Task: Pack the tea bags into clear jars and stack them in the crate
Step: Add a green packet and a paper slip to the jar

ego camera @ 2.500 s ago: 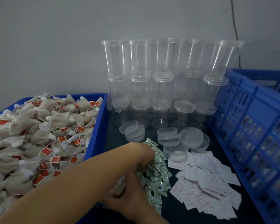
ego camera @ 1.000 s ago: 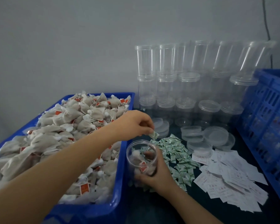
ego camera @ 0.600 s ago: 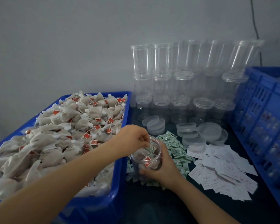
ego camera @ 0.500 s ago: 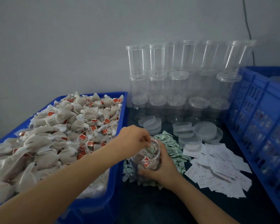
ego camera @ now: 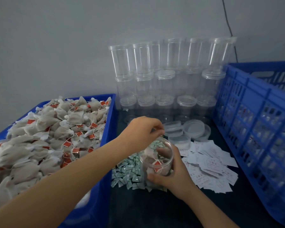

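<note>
across the left half of the frame, a blue tub (ego camera: pixel 109 122) heaped with tea bags (ego camera: pixel 44 139), pale pouches with small red tags. along the right edge, a blue slatted crate (ego camera: pixel 257 129), jars dimly showing through its slats. at upper centre against the grey wall, a stack of empty clear jars (ego camera: pixel 168 76), three tiers high, some lidded, some open-mouthed. at right of centre on the dark table (ego camera: pixel 155 211), a spread of white paper slips (ego camera: pixel 209 163), just beside the crate. at lower centre, a pile of small green-and-white sachets (ego camera: pixel 130 173), between the tub and the slips. just behind the slips, a cluster of loose clear lids (ego camera: pixel 191 130), overlapping one another. in the middle of the frame, one clear jar (ego camera: pixel 156 158), tilted with its mouth toward the upper right, over the sachet pile, several tea bags inside, one red tag against its wall. below and to the right of it, right hand (ego camera: pixel 171 175), fingers and thumb curled round the jar's body, gripping it. just above the jar's rim, left hand (ego camera: pixel 141 130), reaching in from lower left, fingers curled with tips drawn together over the mouth; cannot tell whether anything is pinched between them.
</note>
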Action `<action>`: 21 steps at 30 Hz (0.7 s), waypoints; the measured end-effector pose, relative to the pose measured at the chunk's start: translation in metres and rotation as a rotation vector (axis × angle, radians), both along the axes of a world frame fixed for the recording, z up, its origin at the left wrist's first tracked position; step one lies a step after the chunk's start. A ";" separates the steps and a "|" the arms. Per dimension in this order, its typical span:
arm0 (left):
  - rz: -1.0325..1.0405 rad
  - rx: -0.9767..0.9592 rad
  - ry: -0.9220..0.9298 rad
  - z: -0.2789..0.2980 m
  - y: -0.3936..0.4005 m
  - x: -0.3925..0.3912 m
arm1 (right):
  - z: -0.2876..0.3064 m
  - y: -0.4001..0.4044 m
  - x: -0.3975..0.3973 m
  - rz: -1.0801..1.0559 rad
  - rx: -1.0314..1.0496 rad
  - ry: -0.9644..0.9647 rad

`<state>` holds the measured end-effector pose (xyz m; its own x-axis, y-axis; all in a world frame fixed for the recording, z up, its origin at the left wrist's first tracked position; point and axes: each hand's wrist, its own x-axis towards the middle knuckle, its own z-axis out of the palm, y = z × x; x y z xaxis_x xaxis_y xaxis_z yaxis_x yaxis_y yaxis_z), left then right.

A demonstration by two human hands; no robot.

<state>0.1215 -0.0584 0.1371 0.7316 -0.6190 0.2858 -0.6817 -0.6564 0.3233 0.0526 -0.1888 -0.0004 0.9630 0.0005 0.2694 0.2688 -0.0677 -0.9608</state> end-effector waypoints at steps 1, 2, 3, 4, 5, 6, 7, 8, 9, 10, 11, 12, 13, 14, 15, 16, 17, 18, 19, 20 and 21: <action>-0.002 -0.029 0.051 -0.001 -0.006 0.004 | -0.001 -0.005 -0.005 -0.003 0.012 0.002; 0.000 -0.035 0.089 -0.004 -0.012 0.008 | -0.002 -0.010 -0.011 -0.005 0.021 0.006; 0.001 -0.018 0.108 -0.007 -0.019 0.013 | -0.003 -0.016 -0.016 -0.010 0.023 0.006; -0.002 0.015 0.114 -0.011 -0.026 0.019 | -0.005 -0.021 -0.022 -0.018 0.021 0.005; -0.014 0.054 0.114 -0.017 -0.034 0.024 | -0.006 -0.026 -0.027 -0.031 0.016 0.003; -0.034 0.100 0.113 -0.023 -0.042 0.029 | -0.007 -0.032 -0.032 -0.048 0.010 -0.002; -0.061 0.155 0.113 -0.031 -0.049 0.033 | -0.009 -0.038 -0.036 -0.066 0.005 -0.004; -0.089 0.224 0.109 -0.041 -0.056 0.037 | -0.010 -0.043 -0.041 -0.081 0.000 -0.003; -0.113 0.303 0.096 -0.051 -0.063 0.040 | -0.011 -0.049 -0.044 -0.096 -0.008 0.000; -0.133 0.387 0.075 -0.062 -0.069 0.042 | -0.013 -0.054 -0.047 -0.105 -0.020 0.001; -0.150 0.466 0.047 -0.074 -0.075 0.043 | -0.015 -0.059 -0.049 -0.111 -0.031 -0.002; -0.158 0.531 0.020 -0.085 -0.081 0.044 | -0.017 -0.063 -0.051 -0.119 -0.037 -0.003; -0.155 0.575 0.000 -0.095 -0.086 0.045 | -0.019 -0.067 -0.052 -0.131 -0.037 0.001; -0.141 0.600 -0.001 -0.104 -0.090 0.046 | -0.020 -0.069 -0.052 -0.145 -0.032 0.008; -0.128 0.607 0.004 -0.113 -0.094 0.047 | -0.021 -0.071 -0.052 -0.157 -0.027 0.016; -0.118 0.600 0.001 -0.120 -0.096 0.049 | -0.022 -0.073 -0.051 -0.169 -0.023 0.025; -0.109 0.580 -0.021 -0.126 -0.097 0.049 | -0.023 -0.075 -0.050 -0.179 -0.019 0.036; -0.096 0.559 -0.054 -0.130 -0.097 0.050 | -0.024 -0.076 -0.050 -0.187 -0.012 0.047; -0.086 0.533 -0.085 -0.133 -0.097 0.049 | -0.026 -0.077 -0.049 -0.193 -0.001 0.055; -0.086 0.508 -0.109 -0.136 -0.097 0.049 | -0.029 -0.078 -0.049 -0.202 0.009 0.061; -0.101 0.489 -0.132 -0.139 -0.098 0.048 | -0.031 -0.078 -0.049 -0.211 0.018 0.064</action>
